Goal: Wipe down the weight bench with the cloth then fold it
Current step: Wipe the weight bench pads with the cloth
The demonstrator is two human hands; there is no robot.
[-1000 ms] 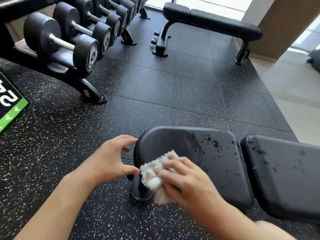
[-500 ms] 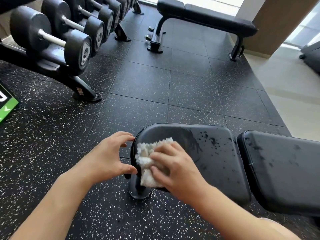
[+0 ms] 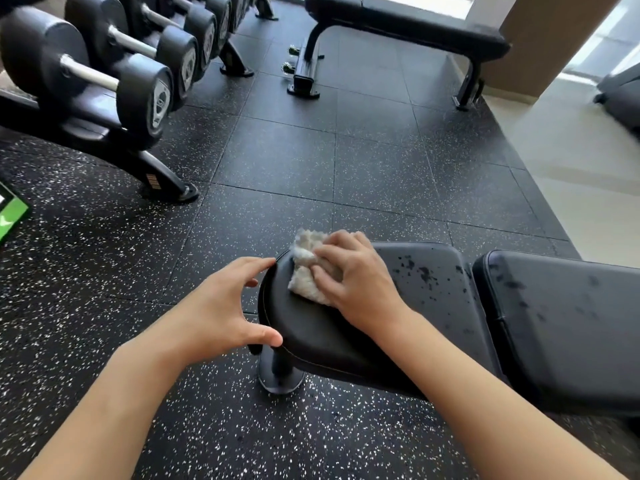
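My right hand presses the cloth on the far left corner of the bench seat pad, fingers curled over the bunched white cloth. My left hand sits at the pad's end, fingers spread, thumb and index tip touching the edge, holding nothing. Dark wet spots dot the pads. Dumbbells racked far left; second bench beyond.

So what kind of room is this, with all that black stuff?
Most likely a gym. A rack of dumbbells stands on the left, two padded weight benches are in view, the near one being wiped and another farther back, and the floor is speckled rubber tiles.
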